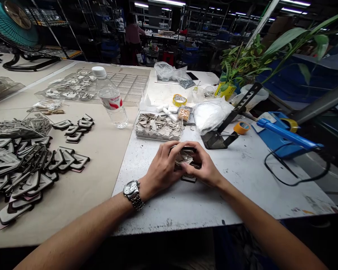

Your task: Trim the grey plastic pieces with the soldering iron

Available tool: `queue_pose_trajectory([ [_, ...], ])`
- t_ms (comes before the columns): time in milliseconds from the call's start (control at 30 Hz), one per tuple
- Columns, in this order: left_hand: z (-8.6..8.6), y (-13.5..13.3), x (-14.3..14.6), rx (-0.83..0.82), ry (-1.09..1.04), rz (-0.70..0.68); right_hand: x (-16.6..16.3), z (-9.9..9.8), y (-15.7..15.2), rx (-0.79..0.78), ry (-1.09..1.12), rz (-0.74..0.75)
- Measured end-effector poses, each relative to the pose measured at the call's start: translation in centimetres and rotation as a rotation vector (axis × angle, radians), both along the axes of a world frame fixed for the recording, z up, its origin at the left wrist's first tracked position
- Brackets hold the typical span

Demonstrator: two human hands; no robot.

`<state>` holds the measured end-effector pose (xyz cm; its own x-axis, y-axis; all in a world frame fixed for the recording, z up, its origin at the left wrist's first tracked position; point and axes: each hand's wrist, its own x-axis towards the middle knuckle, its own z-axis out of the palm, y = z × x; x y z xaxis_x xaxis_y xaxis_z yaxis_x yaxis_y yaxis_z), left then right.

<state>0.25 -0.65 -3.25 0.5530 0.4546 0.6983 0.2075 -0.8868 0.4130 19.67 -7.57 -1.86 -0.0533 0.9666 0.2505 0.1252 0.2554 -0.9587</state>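
My left hand (163, 167), with a metal watch (133, 193) on its wrist, curls around a dark-edged grey piece (185, 158) above the white tabletop. From the other side, my right hand (204, 165) closes its fingers and thumb on the same piece. Much of it is hidden by my fingers, so its full shape cannot be made out. Just under my hands, part of another dark-edged piece (189, 179) shows on the table. Beyond them stands a clear box (157, 138) of flat grey bits.
Piled dark-edged grey pieces (30, 165) cover the left side. A water bottle (112, 101), a compartment tray (126, 84), a black metal stand (219, 137), orange tape (241, 128), a blue tool (290, 133) and a plant (242, 63) surround the work area. A person (133, 35) stands far back.
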Motion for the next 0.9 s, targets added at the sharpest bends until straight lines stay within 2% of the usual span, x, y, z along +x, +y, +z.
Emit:
queue_pose_trajectory([
  [200, 0.0, 0.2, -0.1, 0.031, -0.051, -0.046, 0.4, 0.1, 0.0, -0.022, 0.064, 0.035],
  [400, -0.3, 0.2, 0.0, 0.029, -0.074, -0.039, 0.1, 0.6, 0.0, -0.103, 0.056, -0.024],
  [567, 0.0, 0.1, -0.2, 0.090, -0.114, -0.056, -0.5, 0.9, 0.0, -0.161, 0.106, -0.012],
  [900, -0.3, 0.2, 0.3, 0.104, -0.130, 0.005, -1.0, 0.6, 0.3, -0.065, 0.085, -0.017],
])
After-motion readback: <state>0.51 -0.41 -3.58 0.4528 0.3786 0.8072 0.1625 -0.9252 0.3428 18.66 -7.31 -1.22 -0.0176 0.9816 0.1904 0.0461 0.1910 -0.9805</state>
